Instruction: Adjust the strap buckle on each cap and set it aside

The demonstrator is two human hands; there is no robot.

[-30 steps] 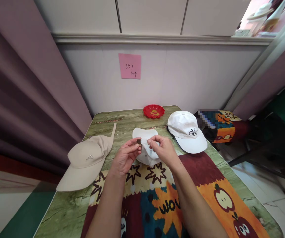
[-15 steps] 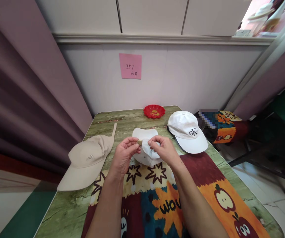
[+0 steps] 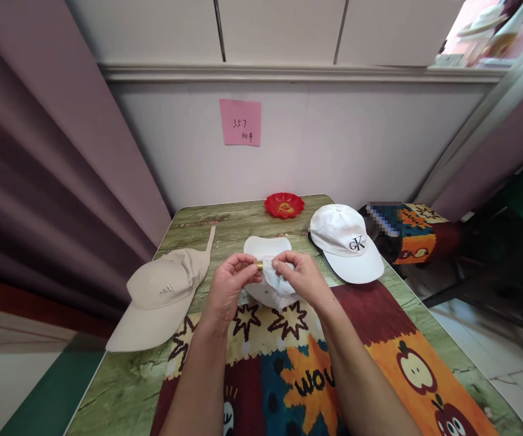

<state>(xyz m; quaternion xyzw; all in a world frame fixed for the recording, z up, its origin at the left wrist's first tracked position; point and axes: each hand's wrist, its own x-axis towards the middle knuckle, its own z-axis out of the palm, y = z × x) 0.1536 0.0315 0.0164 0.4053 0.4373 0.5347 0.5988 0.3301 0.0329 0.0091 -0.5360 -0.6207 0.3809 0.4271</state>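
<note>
A small white cap [image 3: 270, 294] lies at the middle of the table with its brim pointing away from me. My left hand [image 3: 234, 282] pinches a brass-coloured buckle [image 3: 259, 265] at the cap's strap. Close beside it, my right hand [image 3: 298, 274] pinches the strap's other side, thumb against fingers. To the left rests a beige cap [image 3: 159, 293] with its strap sticking up at the back. A white cap with black letters [image 3: 345, 242] sits to the right, its brim towards the front right.
At the table's back edge stands a red scalloped dish [image 3: 284, 205]. A patterned cloth [image 3: 379, 309] covers the front of the wooden-look table [image 3: 120, 381]. A pink note [image 3: 240, 123] is on the wall. Another cloth-covered surface [image 3: 418, 233] stands at the right.
The buckle has turned a little between my left fingers, and both hands stay close together at the strap. The view has shifted very slightly.
</note>
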